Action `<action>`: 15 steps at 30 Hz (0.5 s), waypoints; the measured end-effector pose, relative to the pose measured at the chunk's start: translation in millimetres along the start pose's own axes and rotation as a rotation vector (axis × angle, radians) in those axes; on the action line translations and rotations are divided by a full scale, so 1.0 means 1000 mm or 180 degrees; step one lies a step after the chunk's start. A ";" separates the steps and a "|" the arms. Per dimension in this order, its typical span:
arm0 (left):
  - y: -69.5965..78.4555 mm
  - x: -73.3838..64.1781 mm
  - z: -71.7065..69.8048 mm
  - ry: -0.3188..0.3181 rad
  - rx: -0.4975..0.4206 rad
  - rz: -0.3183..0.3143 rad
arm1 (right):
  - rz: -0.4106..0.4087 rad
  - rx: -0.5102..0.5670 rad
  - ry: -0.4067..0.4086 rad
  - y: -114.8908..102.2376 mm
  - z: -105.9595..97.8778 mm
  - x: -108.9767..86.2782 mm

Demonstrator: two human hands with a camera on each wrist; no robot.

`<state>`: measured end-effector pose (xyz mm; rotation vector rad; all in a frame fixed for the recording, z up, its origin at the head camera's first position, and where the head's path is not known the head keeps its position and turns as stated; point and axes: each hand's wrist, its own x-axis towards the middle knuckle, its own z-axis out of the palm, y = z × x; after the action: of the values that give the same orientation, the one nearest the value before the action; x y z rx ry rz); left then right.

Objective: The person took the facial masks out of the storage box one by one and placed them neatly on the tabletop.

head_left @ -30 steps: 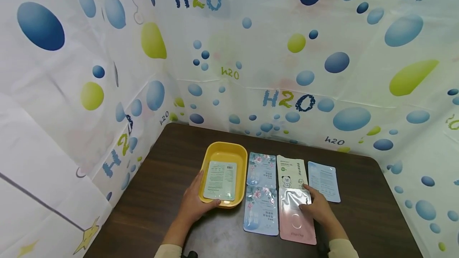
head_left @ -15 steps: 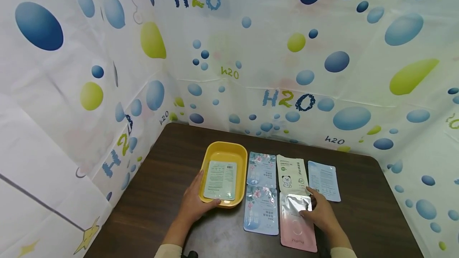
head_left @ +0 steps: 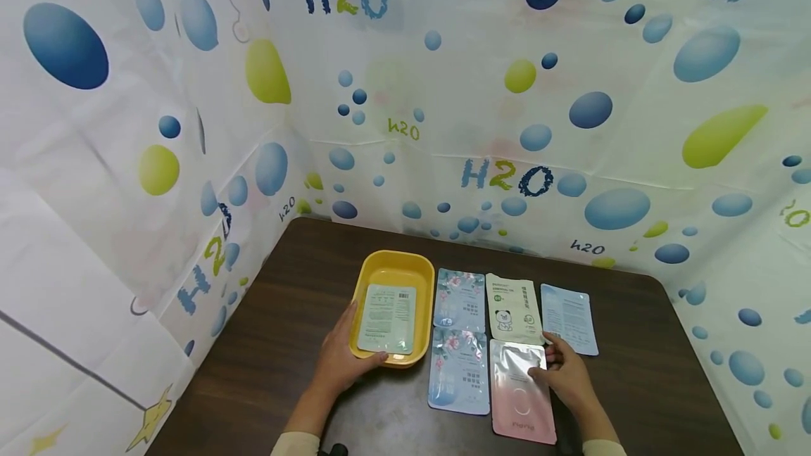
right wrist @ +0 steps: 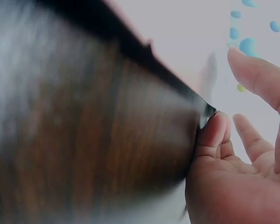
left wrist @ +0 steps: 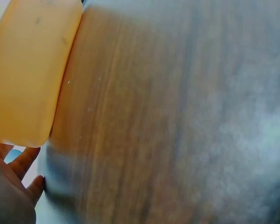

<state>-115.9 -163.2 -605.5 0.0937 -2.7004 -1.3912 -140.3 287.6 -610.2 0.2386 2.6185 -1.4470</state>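
A yellow plastic tray [head_left: 400, 263] stands at the left, with a pale green packet [head_left: 388, 319] lying in it. My left hand [head_left: 344, 357] holds its near left corner, thumb on the front rim and fingers along the side. The left wrist view shows the tray's outer wall [left wrist: 30, 70] above the fingers. My right hand [head_left: 566, 370] is over the right edge of a pink sheet mask packet [head_left: 518, 407], thumb above its face and index finger by its top edge. Just above lies a pale green bear-print packet [head_left: 514, 308]. Under-palm contact is hidden.
Two blue floral packets, an upper one [head_left: 460, 299] and a lower one [head_left: 459, 378], lie between tray and pink packet. A light blue packet [head_left: 570, 319] lies at the right. The dark wooden table [head_left: 304, 273] meets a bubble-print curtain [head_left: 393, 76] behind.
The pink packet has slid toward the person, uncovering the lower edge of the bear-print packet. My right hand has shifted slightly with it. My left hand and the tray have stayed put.
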 end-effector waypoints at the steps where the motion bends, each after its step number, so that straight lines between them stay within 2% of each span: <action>1: 0.000 0.000 0.000 0.0002 0.0000 -0.0013 | 0.0020 0.0052 0.0011 0.000 0.000 0.000; 7: 0.000 0.000 -0.001 0.0005 0.0029 -0.0061 | 0.0067 0.0248 0.0073 0.001 0.000 0.001; 15: -0.003 0.000 0.001 0.0002 0.0039 -0.0028 | 0.0095 0.0766 0.0325 0.001 -0.002 -0.002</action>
<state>-116.2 -164.4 -608.1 0.1069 -2.7115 -1.3770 -138.0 289.9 -609.7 0.3857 2.5005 -1.7843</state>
